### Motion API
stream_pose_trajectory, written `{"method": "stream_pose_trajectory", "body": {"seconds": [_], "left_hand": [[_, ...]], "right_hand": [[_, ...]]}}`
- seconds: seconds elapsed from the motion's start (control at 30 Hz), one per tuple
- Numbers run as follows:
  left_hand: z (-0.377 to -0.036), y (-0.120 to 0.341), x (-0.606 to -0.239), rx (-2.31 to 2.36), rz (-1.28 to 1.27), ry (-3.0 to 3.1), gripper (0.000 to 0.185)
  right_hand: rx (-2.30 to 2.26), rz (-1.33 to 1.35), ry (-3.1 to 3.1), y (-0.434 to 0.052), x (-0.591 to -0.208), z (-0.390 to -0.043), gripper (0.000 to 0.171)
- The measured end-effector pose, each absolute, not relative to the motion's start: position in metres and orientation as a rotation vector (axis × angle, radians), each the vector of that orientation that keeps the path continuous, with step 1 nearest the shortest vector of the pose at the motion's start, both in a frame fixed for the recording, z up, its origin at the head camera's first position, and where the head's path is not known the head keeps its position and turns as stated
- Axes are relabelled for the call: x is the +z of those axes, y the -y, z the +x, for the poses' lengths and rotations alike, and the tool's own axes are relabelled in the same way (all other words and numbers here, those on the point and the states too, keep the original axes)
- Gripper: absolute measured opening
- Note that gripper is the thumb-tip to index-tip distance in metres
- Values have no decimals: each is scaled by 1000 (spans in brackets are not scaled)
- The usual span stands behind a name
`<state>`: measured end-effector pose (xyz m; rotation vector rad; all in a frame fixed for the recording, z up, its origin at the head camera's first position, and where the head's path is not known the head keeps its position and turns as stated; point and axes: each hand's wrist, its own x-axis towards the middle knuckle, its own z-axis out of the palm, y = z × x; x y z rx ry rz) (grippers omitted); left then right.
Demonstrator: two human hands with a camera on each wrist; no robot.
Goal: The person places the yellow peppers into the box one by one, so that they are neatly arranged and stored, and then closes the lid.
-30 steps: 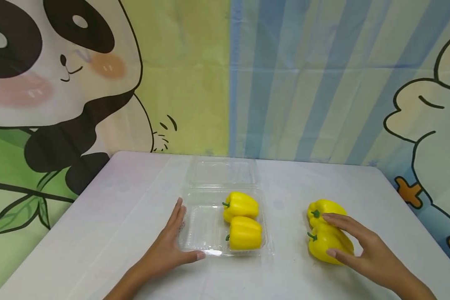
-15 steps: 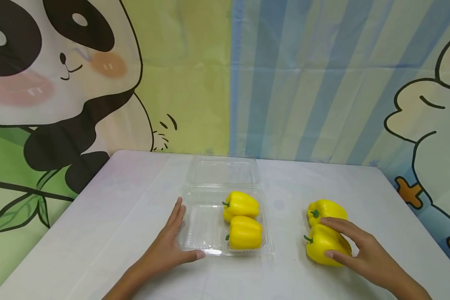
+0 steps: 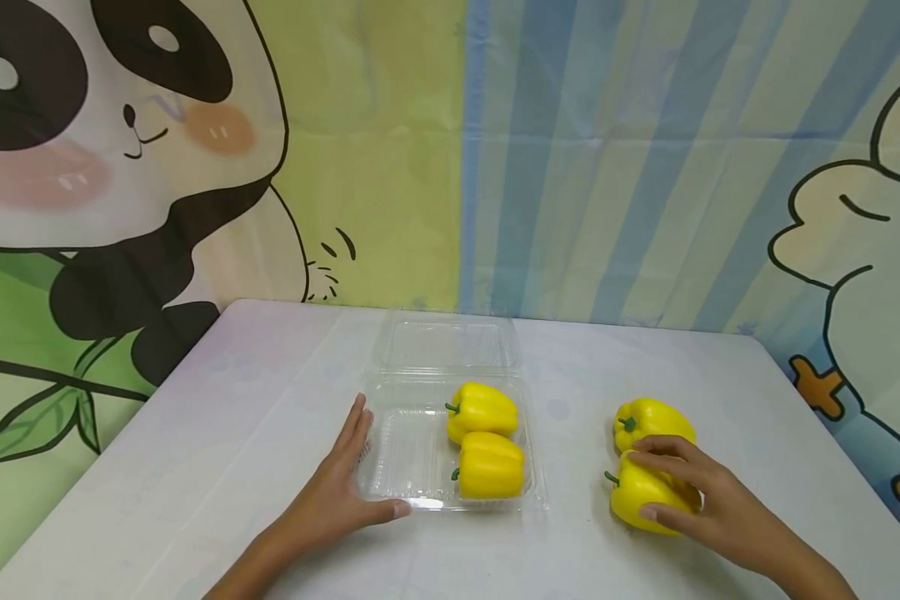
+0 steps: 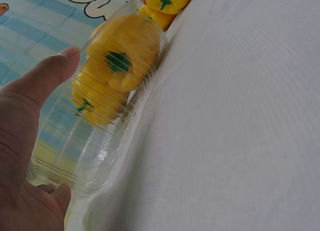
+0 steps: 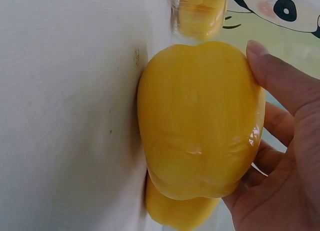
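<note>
Two yellow peppers sit at the table's right side; right hand (image 3: 708, 504) curls round the nearer pepper (image 3: 645, 500) (farther pepper (image 3: 654, 419) just behind). Left hand (image 3: 337, 492), fingers straight, rests against the clear clamshell tray (image 3: 405, 454).

Left hand (image 3: 337, 492) flat, palm down, fingers straight and together, thumb stretched out to the right; forearm running back toward the lower edge. Right hand (image 3: 708, 500) curled in a grip, fingers arched over the top, thumb (image 5: 280, 81) pressed along the near side, wrist low.
</note>
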<state>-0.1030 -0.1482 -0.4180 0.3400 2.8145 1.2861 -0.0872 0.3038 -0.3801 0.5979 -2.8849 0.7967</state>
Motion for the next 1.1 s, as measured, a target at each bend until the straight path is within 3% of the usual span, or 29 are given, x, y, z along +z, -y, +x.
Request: {"method": "stream_pose_trajectory", "body": {"seconds": [1.1], "left_hand": [[-103,148,-418,1311,369,-2826,129]], "right_hand": [[944,604,2947,-299,-383,-87,60]]}}
